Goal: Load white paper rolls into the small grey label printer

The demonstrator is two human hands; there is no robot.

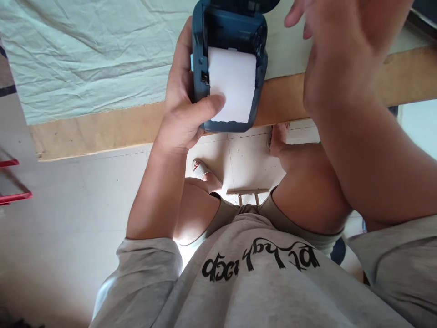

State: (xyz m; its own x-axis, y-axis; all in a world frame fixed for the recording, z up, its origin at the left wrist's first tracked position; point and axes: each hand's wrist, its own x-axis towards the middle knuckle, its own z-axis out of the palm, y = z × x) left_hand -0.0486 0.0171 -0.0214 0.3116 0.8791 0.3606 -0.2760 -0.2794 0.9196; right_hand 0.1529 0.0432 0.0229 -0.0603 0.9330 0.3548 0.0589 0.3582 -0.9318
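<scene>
My left hand (184, 105) is closed around a dark blue handheld label printer (257, 109) near the top middle of the view. The printer's lid (252, 5) is swung up and partly cut off by the frame. A strip of white paper (235, 82) lies over the printer's lower part, and my left thumb presses on it. To the right of the printer, my right hand (336, 50) is raised apart from it. Its visible fingers are loosely spread, with nothing seen in them; part of this hand is blurred and beyond the top edge.
A table with a pale green cloth (102, 54) and a bare wooden front edge (102, 132) runs across the top. Red bars (15, 197) stick in from the left. A dark object (425, 18) sits at the upper right. Below are my legs and a wooden stool rail (247, 192).
</scene>
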